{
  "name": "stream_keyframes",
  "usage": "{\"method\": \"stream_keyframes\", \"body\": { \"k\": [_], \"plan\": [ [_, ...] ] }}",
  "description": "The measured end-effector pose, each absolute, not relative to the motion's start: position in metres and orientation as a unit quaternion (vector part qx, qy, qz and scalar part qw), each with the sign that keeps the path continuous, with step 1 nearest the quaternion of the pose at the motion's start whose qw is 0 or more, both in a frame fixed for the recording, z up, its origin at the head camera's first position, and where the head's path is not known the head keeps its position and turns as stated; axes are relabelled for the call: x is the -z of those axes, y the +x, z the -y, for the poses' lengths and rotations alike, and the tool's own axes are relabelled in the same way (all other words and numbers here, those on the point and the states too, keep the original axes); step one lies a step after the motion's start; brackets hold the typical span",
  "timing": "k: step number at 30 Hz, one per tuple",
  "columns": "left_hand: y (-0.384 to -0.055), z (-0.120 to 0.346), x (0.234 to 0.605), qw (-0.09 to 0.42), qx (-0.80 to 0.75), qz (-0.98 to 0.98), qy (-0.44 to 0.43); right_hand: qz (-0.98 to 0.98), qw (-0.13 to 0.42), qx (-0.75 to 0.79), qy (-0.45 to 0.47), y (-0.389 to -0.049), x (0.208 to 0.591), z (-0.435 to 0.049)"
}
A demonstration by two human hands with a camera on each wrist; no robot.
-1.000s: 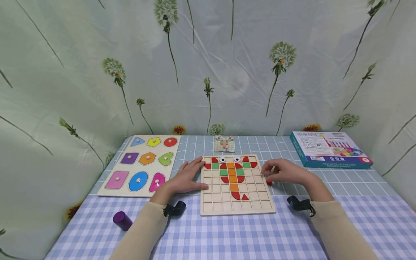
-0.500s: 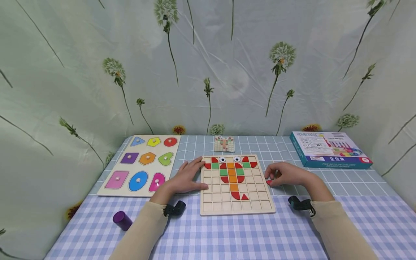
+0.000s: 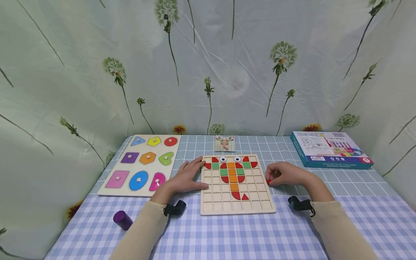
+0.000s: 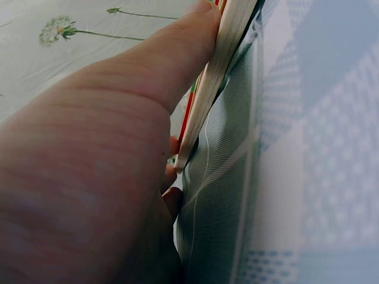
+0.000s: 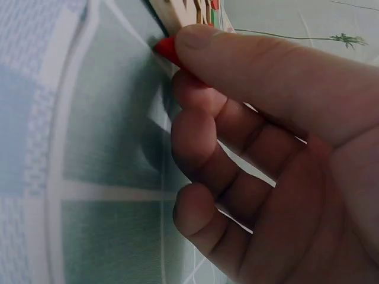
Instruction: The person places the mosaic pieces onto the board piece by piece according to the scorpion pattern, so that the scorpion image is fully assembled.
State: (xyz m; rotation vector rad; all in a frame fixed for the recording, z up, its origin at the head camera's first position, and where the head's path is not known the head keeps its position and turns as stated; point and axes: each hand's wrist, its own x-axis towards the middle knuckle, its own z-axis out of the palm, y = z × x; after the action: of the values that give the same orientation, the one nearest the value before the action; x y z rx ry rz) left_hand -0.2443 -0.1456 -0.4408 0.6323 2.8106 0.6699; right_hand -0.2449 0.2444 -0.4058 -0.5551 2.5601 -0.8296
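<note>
A wooden grid board (image 3: 212, 206) lies in the middle of the table, with red, green and orange tiles and two eye tiles set in its cells. My left hand (image 3: 186, 179) rests against the board's left edge, its fingers spread and the thumb on the rim. Just off the right edge, my right hand (image 3: 287, 175) pinches a small red tile (image 5: 168, 48) between thumb and index finger. One pointed corner of that tile shows in the right wrist view; the fingers hide its full shape. Behind the board lies a small picture card (image 3: 224, 143) with a similar pattern.
On the left is a shape puzzle board (image 3: 138, 149) with knobbed pieces. A purple cylinder (image 3: 122, 220) stands in front of it, near my left sleeve. At the back right sits a flat printed box (image 3: 331, 150). Checked and gridded cloths cover the table (image 3: 247, 236).
My right hand has shifted slightly right, away from the board's edge, and its fingers have closed on the red tile. The left hand and the board have stayed still.
</note>
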Motion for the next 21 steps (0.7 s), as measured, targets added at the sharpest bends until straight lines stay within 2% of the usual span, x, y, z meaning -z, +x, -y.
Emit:
{"method": "stream_keyframes", "body": {
  "k": [21],
  "plan": [
    [-0.243, 0.144, 0.438, 0.094, -0.223, -0.947, 0.210, -0.881, 0.213, 0.336, -0.255, -0.236, 0.395, -0.227]
  ]
}}
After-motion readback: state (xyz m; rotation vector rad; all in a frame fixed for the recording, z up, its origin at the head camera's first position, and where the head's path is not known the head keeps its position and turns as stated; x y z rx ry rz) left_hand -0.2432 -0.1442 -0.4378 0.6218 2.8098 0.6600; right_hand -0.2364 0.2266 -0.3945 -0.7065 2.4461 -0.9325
